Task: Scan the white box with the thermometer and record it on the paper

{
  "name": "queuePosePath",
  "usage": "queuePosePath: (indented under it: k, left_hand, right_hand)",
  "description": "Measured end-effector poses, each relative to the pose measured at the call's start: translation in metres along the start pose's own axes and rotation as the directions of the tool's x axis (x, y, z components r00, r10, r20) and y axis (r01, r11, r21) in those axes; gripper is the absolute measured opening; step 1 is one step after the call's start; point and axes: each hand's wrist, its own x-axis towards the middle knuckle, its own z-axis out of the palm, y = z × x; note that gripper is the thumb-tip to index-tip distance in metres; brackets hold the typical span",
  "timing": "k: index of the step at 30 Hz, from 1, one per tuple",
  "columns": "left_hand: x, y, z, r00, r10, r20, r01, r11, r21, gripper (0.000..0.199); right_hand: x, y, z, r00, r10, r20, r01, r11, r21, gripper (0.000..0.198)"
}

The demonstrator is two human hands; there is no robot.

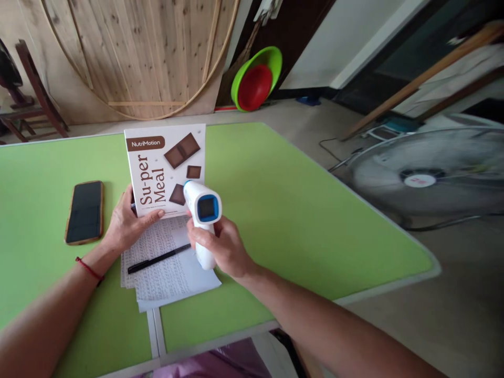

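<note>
My left hand [128,223] grips the lower left corner of a white box [147,168] printed "NutriMotion Su-per Meal" with chocolate pieces, its thumb across the front. The box stands upright, its printed face toward me. In my right hand [228,247] is a white and blue infrared thermometer [202,210], fingers wrapped round its handle. Its dark screen faces me and its front end is close to the box's lower right; I cannot tell whether they touch. Below the box lie handwritten paper sheets [177,286] with a black pen [157,259] across them.
A phone [84,212] in a brown-edged case lies left of the box on the green table [295,210]. Beyond the table's right edge stands a large fan [421,181]. Green [271,55] and red basins [255,88] lean by the back wall, and a wooden chair [41,94] is at far left.
</note>
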Motion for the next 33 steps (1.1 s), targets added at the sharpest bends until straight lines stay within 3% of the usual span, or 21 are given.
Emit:
queuePosePath:
  k: [4, 8, 19, 23, 25, 28, 30, 33]
  left_hand:
    - [0.001, 0.002, -0.003, 1.0, 0.003, 0.022, -0.004, 1.0, 0.016, 0.056]
    - [0.002, 0.001, -0.006, 1.0, -0.013, 0.018, 0.012, 0.999, 0.043, 0.058]
    - [0.005, 0.003, -0.007, 0.996, -0.078, 0.032, 0.077, 0.997, 0.031, 0.059]
    - [0.005, 0.005, -0.007, 0.993, -0.114, 0.025, 0.115, 0.993, -0.03, 0.065]
    - [0.004, 0.006, -0.006, 0.992, -0.126, 0.004, 0.126, 0.991, -0.041, 0.068]
    - [0.003, 0.007, -0.004, 0.991, -0.136, -0.015, 0.135, 0.989, -0.069, 0.069]
    - [0.001, 0.008, -0.003, 0.992, -0.125, -0.014, 0.123, 0.986, -0.112, 0.068]
    - [0.0, 0.01, -0.002, 0.998, -0.064, -0.013, 0.061, 0.984, -0.169, 0.066]
  right_hand:
    - [0.001, -0.015, -0.017, 0.943, -0.227, -0.244, 0.162, 0.952, -0.259, 0.018]
    - [0.005, -0.023, -0.03, 0.897, -0.268, -0.352, 0.17, 0.943, -0.285, 0.019]
    - [0.007, -0.026, -0.029, 0.881, -0.325, -0.344, 0.211, 0.92, -0.33, 0.018]
    - [0.014, -0.022, -0.043, 0.886, -0.309, -0.344, 0.126, 0.877, -0.464, 0.024]
    - [0.021, -0.017, -0.055, 0.9, -0.275, -0.339, -0.013, 0.761, -0.649, 0.026]
    - [0.031, -0.007, -0.071, 0.945, -0.116, -0.307, -0.224, 0.455, -0.862, 0.027]
    - [0.034, 0.001, -0.077, 0.961, -0.027, -0.277, -0.255, 0.309, -0.916, 0.029]
    - [0.035, 0.008, -0.079, 0.966, 0.031, -0.256, -0.257, 0.207, -0.944, 0.03]
